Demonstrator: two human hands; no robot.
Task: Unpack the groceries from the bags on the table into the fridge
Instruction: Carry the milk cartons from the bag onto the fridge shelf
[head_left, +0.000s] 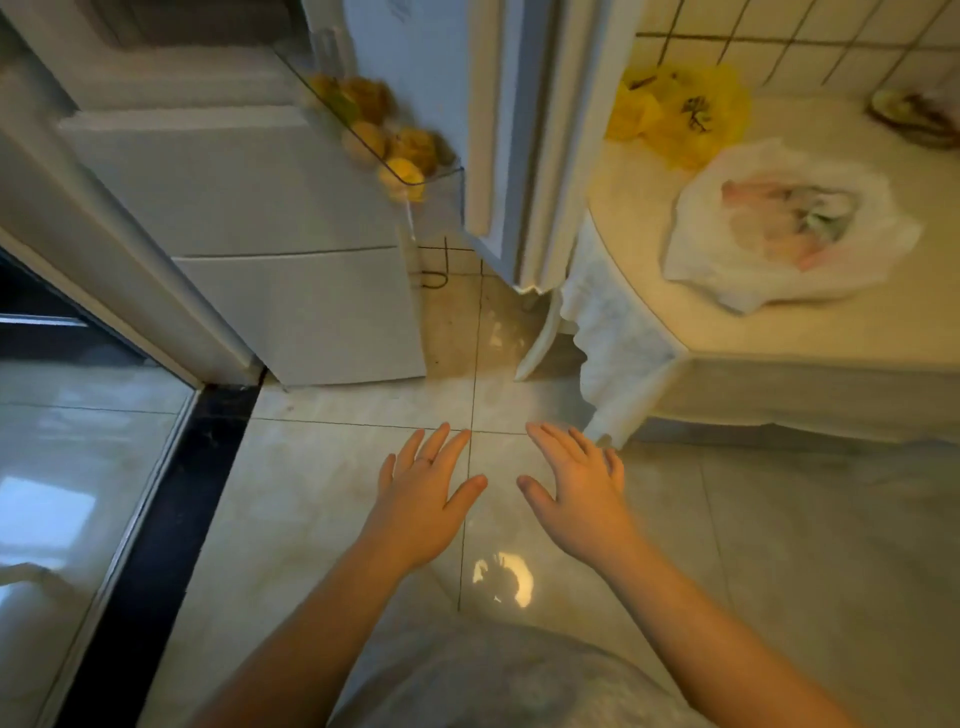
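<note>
- The tiled floor (291, 519) fills the lower part of the view, pale and glossy with a bright glare patch between the forearms.
- The fridge (249, 197) stands upper left, with its two lower white fronts closed. Its upper door (498, 130) is swung open, edge-on, just beside the worktop.
- The worktop (779, 332) is on the right, covered by a white cloth that hangs over its edge.
- A white translucent plastic bag (779, 228) lies slumped on the worktop. Pinkish and green contents show through it, too blurred to name.
- A yellow plastic bag (680, 114) lies crumpled behind it, close to the tiled wall and nearer the open door.
- The left grip (421, 504), a bare hand, is held palm down over the floor. Its fingers are straight and spread wide, holding nothing.
- The right grip (582, 493) is just beside it, apart from it, also palm down, wide and empty.
- Both bags lie up and to the right of the right grip, well apart from it.
- A clear door shelf (441, 192) holds round yellow-orange fruit (363, 143), well apart from the left grip and above it in the view.
- A small dish (914, 117) sits at the worktop's far corner.
- A thin ring (425, 460) is on one left finger.
</note>
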